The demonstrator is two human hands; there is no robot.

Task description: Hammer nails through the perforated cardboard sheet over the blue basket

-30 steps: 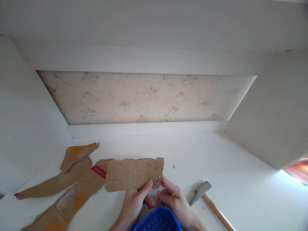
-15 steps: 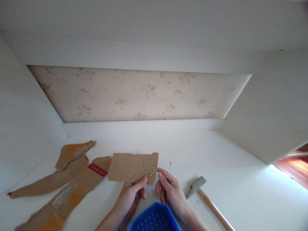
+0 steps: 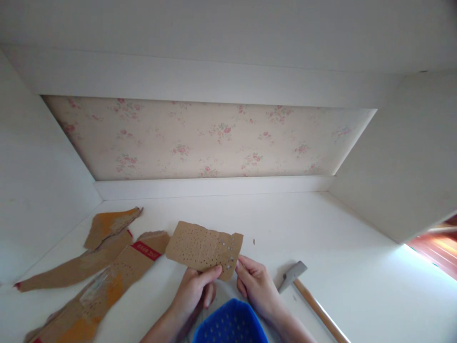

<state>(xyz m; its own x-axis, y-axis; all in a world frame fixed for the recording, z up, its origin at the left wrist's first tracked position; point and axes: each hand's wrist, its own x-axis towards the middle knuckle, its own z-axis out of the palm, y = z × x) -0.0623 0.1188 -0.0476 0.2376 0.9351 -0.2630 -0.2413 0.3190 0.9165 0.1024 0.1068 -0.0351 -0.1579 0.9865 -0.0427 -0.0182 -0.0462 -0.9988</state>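
My left hand (image 3: 194, 288) grips a piece of cardboard (image 3: 198, 245) by its lower edge, thumb in front and fingers behind. The cardboard is dotted with rows of small holes, and several small greyish, nail-head-like spots show near its right end. At that right edge my right hand (image 3: 257, 283) is closed, with thumb and forefinger pinching the cardboard's side; the fingertips are partly hidden. Below, between the two wrists, a blue perforated basket (image 3: 230, 324) is cut off by the frame's bottom.
A hammer (image 3: 310, 300) with a wooden handle lies right of my right hand. Torn cardboard strips (image 3: 117, 274) with orange patches and red tape lie on the white surface (image 3: 350, 252) at the left. A tiny brown scrap (image 3: 253, 241) is beyond my right hand. White panels enclose both sides.
The cardboard has tilted, its right end dropping and its left end rising. My right hand has moved slightly to the right and its fingers have come against the cardboard's right edge.
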